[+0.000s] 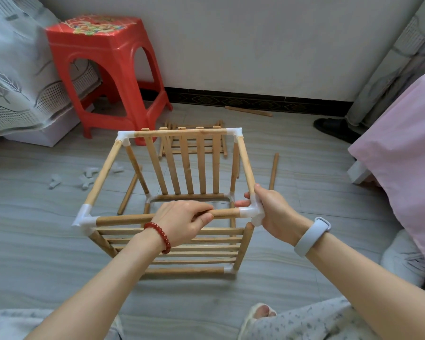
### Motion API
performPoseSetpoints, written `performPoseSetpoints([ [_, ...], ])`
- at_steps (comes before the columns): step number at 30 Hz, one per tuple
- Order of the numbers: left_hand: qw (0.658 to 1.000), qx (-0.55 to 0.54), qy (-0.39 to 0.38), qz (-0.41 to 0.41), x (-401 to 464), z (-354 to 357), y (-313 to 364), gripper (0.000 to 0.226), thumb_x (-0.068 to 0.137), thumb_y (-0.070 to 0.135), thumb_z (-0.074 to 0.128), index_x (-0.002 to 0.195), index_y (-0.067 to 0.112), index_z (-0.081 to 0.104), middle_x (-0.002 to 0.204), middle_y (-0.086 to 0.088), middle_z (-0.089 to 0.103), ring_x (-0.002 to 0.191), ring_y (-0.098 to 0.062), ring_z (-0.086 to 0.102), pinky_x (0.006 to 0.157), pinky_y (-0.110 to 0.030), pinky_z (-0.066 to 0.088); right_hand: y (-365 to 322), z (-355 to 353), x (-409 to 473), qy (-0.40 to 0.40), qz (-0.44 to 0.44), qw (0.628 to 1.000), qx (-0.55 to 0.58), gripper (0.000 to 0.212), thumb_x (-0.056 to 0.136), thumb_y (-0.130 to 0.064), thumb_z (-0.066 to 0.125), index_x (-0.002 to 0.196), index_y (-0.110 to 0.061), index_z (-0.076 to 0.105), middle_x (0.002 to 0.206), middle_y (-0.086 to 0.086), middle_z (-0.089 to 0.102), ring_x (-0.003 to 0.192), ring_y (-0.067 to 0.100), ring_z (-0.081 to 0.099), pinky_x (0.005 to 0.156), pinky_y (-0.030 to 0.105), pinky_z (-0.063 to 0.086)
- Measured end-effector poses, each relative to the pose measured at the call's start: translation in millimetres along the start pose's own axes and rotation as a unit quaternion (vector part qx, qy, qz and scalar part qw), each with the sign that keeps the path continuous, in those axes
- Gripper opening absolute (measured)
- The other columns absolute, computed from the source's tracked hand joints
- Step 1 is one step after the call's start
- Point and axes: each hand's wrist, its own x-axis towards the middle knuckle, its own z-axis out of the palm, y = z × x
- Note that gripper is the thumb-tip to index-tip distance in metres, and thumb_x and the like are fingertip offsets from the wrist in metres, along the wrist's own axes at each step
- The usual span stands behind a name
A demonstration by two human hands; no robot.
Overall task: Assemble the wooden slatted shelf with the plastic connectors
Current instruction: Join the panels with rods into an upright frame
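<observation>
A box-shaped wooden shelf frame stands on the floor, its round rods joined by white plastic corner connectors, with slatted panels on its far and near sides. My left hand grips the near top rod close to its right end. My right hand is closed around the near right corner connector, where that rod enters. The post below this connector stands just apart from its lower socket. Another connector caps the near left corner.
A red plastic stool stands at the back left. Several loose white connectors lie on the floor left of the frame. A spare slatted panel and loose rods lie behind and right. A pink bed cover borders the right.
</observation>
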Motion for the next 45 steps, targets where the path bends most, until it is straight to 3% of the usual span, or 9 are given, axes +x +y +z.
performPoseSetpoints([
  [8, 0.999, -0.013, -0.034, 0.014, 13, 10, 23, 0.032, 0.093, 0.051, 0.042, 0.088, 0.025, 0.059, 0.067, 0.011, 0.054, 0.069, -0.012, 0.054, 0.063, -0.028, 0.044, 36, 7, -1, -0.094, -0.025, 0.992, 0.083, 0.031, 0.099, -0.013, 0.03, 0.116, -0.001, 0.053, 0.091, 0.016, 0.069, 0.081, 0.025, 0.066, 0.067, 0.034, 0.054],
  [11, 0.999, -0.025, -0.039, 0.007, 16, 3, 19, 0.035, 0.096, 0.046, 0.039, 0.081, 0.021, 0.057, 0.067, 0.006, 0.055, 0.068, -0.012, 0.054, 0.063, -0.028, 0.043, 50, -6, -1, -0.104, -0.055, 0.992, -0.053, 0.037, 0.091, 0.006, 0.036, 0.123, -0.005, 0.051, 0.103, 0.008, 0.065, 0.096, 0.017, 0.061, 0.087, 0.027, 0.049],
  [15, 0.999, -0.043, -0.002, 0.009, 25, -11, 19, 0.036, 0.097, 0.043, 0.037, 0.074, 0.022, 0.055, 0.06, 0.008, 0.048, 0.061, -0.01, 0.048, 0.057, -0.027, 0.037, 65, 10, -1, -0.187, -0.149, 0.912, -0.334, 0.008, 0.097, -0.014, 0.045, 0.102, -0.017, 0.05, 0.095, -0.006, 0.054, 0.092, 0.011, 0.052, 0.093, 0.037, 0.048],
  [20, 0.983, -0.12, 0.138, -0.002, 29, -49, 10, 0.06, 0.086, 0.063, 0.03, 0.056, 0.013, 0.044, 0.05, 0.007, 0.042, 0.05, -0.013, 0.042, 0.056, -0.032, 0.034, 24, 18, 1, -0.126, -0.343, 0.865, -0.343, 0.015, 0.096, -0.014, 0.045, 0.095, -0.001, 0.054, 0.089, 0.013, 0.058, 0.084, 0.025, 0.055, 0.079, 0.035, 0.047],
  [25, 0.919, -0.294, 0.263, -0.017, 18, -86, 21, 0.074, 0.072, 0.082, 0.03, 0.049, 0.012, 0.037, 0.045, 0.009, 0.035, 0.044, -0.009, 0.031, 0.049, -0.029, 0.027, -35, 30, -8, -0.061, -0.544, 0.765, -0.338, 0.024, 0.09, -0.037, 0.04, 0.092, -0.017, 0.053, 0.078, -0.02, 0.048, 0.067, -0.001, 0.05, 0.06, 0.013, 0.038],
  [29, 0.853, -0.404, 0.32, -0.074, -17, -65, 15, 0.072, 0.068, 0.084, 0.039, 0.049, 0.015, 0.041, 0.045, 0.006, 0.034, 0.043, -0.008, 0.03, 0.044, -0.018, 0.027, -37, 49, -12, -0.04, -0.608, 0.65, -0.454, 0.035, 0.093, -0.041, 0.035, 0.101, -0.015, 0.056, 0.089, -0.008, 0.055, 0.061, 0.014, 0.055, 0.051, 0.032, 0.048],
  [35, 0.779, -0.498, 0.237, -0.296, -64, -21, -25, 0.04, 0.096, 0.043, 0.043, 0.085, 0.007, 0.057, 0.06, -0.004, 0.054, 0.056, -0.016, 0.051, 0.074, -0.039, 0.047, -2, 87, -9, -0.136, -0.525, 0.526, -0.655, 0.037, 0.098, -0.043, 0.032, 0.12, -0.017, 0.048, 0.106, 0.001, 0.053, 0.078, 0.025, 0.059, 0.062, 0.039, 0.048],
  [39, 0.759, -0.432, 0.224, -0.432, -74, -2, -47, 0.022, 0.094, 0.021, 0.05, 0.109, 0.004, 0.049, 0.085, -0.006, 0.055, 0.071, -0.022, 0.06, 0.06, -0.027, 0.05, 27, 109, -10, -0.182, -0.501, 0.498, -0.684, 0.036, 0.099, -0.041, 0.035, 0.115, -0.012, 0.049, 0.106, 0.004, 0.054, 0.083, 0.026, 0.059, 0.061, 0.035, 0.04],
  [45, 0.743, -0.352, 0.243, -0.514, -74, 10, -65, 0.03, 0.094, 0.019, 0.05, 0.116, 0.0, 0.056, 0.11, -0.019, 0.061, 0.101, -0.034, 0.057, 0.083, -0.035, 0.046, 51, 128, -14, -0.197, -0.452, 0.494, -0.716, 0.035, 0.099, -0.041, 0.036, 0.112, -0.011, 0.049, 0.107, 0.007, 0.052, 0.086, 0.029, 0.059, 0.063, 0.036, 0.039],
])
